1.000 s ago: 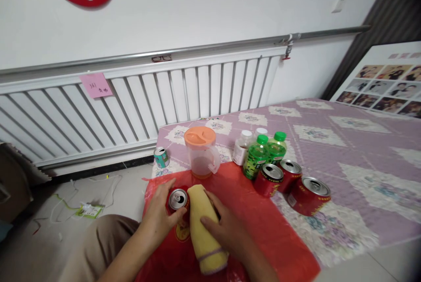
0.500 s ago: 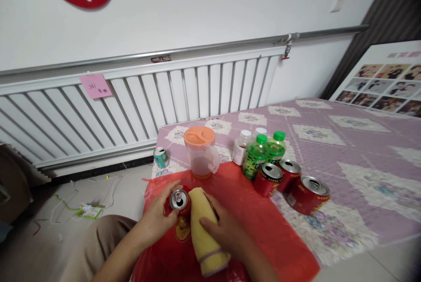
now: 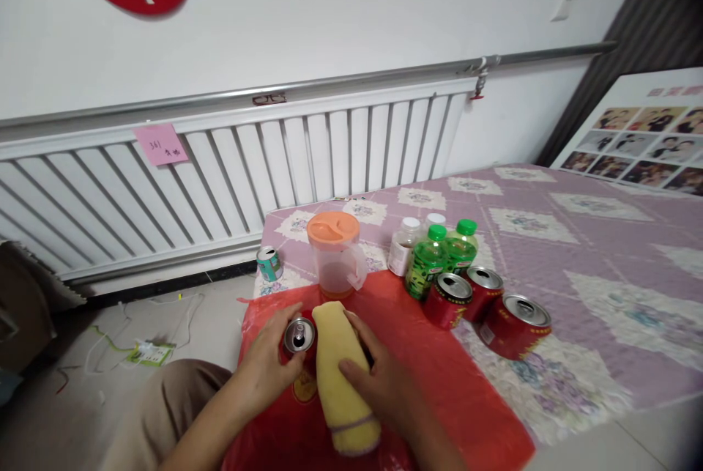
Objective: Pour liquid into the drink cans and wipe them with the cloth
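My left hand [image 3: 270,360] is closed around a red drink can [image 3: 299,336] with an opened top, upright on the red plastic sheet [image 3: 439,376]. In my right hand [image 3: 378,376] is a folded yellow cloth [image 3: 341,376], its upper end beside the can; whether the two touch I cannot tell. Behind the can stands a clear plastic pitcher [image 3: 336,262] with an orange lid and a little yellowish liquid at its bottom. The lower part of the held can is partly hidden by my fingers and the cloth.
To the right stand red cans [image 3: 516,324], green-capped bottles [image 3: 427,262] and white-capped bottles [image 3: 400,247]. A small teal can [image 3: 269,264] is at the table's left edge. Behind the patterned tablecloth [image 3: 532,218] runs a white radiator [image 3: 335,156]. Cords [image 3: 184,324] lie on the floor.
The yellow cloth and my right hand have shifted slightly, with the cloth's upper end a little higher and further left. The can stays in nearly the same place in my left hand.
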The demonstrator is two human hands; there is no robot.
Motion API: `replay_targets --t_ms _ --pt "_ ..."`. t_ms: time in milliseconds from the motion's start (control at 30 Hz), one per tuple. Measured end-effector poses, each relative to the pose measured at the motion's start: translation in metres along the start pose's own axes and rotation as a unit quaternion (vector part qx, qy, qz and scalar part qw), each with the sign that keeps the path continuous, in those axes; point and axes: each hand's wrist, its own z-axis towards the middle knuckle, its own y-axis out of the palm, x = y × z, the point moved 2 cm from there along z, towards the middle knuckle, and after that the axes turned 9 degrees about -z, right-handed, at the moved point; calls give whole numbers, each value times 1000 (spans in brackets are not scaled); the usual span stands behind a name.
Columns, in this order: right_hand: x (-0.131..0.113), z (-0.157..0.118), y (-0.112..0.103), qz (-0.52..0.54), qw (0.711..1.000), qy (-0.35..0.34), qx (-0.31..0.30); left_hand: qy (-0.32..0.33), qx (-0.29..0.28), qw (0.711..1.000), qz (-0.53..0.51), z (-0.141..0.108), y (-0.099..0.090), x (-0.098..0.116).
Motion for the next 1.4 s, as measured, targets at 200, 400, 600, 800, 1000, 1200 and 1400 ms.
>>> replay_targets --t_ms 200,400,600,800,1000,1200,1400 --pt "11 4 6 -26 999 12 -25 -41 -50 997 -49 1 -5 6" --pt "20 6 11 -41 999 8 -19 -31 -32 997 -57 -1 -3 3" --pt "9 3 6 -53 998 9 -18 -14 54 998 23 -1 2 1" --pt "1 1 1 -8 1000 -9 -17 -23 15 1000 0 0 0 3" --pt "10 4 7 -22 999 8 -27 -52 -38 996 -55 1 -5 6" --pt "17 6 11 -52 998 29 -27 -39 -38 997 -57 -1 -4 4" --pt "8 3 6 -55 998 7 -26 -21 42 999 15 1 1 -1"
